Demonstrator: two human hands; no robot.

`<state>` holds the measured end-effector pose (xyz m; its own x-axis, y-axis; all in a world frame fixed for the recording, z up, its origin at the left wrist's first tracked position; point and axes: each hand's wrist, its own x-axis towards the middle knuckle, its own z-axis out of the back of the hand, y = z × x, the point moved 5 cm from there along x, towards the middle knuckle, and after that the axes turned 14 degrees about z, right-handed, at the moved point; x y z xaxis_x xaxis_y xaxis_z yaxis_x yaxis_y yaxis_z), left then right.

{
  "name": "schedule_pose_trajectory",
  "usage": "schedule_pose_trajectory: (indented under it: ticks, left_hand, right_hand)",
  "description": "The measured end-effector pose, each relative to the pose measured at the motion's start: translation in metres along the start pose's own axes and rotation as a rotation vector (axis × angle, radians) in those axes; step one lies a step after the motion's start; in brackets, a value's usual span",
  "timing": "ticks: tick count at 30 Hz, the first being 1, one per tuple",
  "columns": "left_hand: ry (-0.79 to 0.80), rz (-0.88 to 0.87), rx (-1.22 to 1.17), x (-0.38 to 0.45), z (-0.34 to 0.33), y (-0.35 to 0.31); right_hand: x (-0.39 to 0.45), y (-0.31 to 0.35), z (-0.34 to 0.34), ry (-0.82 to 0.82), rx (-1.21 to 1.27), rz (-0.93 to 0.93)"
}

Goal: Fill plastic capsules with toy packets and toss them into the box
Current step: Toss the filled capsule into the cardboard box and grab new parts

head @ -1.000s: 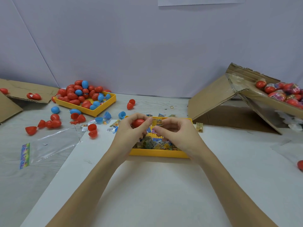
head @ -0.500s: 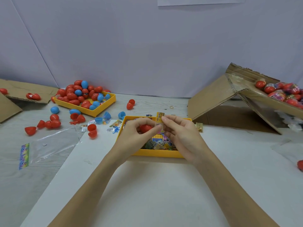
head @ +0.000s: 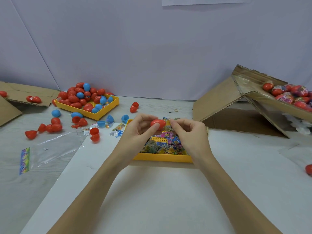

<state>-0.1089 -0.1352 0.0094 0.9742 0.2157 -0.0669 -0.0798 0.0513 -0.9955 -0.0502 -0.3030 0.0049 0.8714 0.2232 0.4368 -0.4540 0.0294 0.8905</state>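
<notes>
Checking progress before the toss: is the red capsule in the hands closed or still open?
Closed: the red capsule looks like one whole egg, no gap visible.

Table point(head: 152, 200) with trays point(head: 162, 157), capsules point(head: 56, 127)

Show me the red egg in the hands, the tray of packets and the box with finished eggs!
red egg point(head: 157, 123), head view, its middle.
tray of packets point(head: 162, 157), head view, near rim.
box point(head: 263, 98), head view, front wall.

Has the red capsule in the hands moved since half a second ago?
Yes. The red capsule, held by the left hand, now sits higher, level with the yellow packet tray's far rim; earlier it was lower, over the tray's inside.
</notes>
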Motion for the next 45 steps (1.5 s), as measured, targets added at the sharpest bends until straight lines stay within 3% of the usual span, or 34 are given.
schedule_pose_trajectory:
  ticks: [9,15,25,45]
  left_hand:
    - [0.013,0.031,-0.029,-0.002,-0.001,0.0]
    - [-0.042,-0.012,0.074,-0.002,0.0,-0.001]
    - [-0.092,-0.039,0.062,-0.004,0.003,-0.004]
    - [-0.124,-0.106,0.095,-0.007,0.001,-0.007]
  right_hand:
    - [0.0,-0.001,-0.001,-0.011,-0.018,0.001]
    - [-0.001,-0.001,-0.003,-0.007,-0.019,0.001]
    - [-0.004,0.002,-0.011,-0.003,0.195,-0.048]
    - [-0.007,0.008,-0.011,-0.052,0.11,0.039]
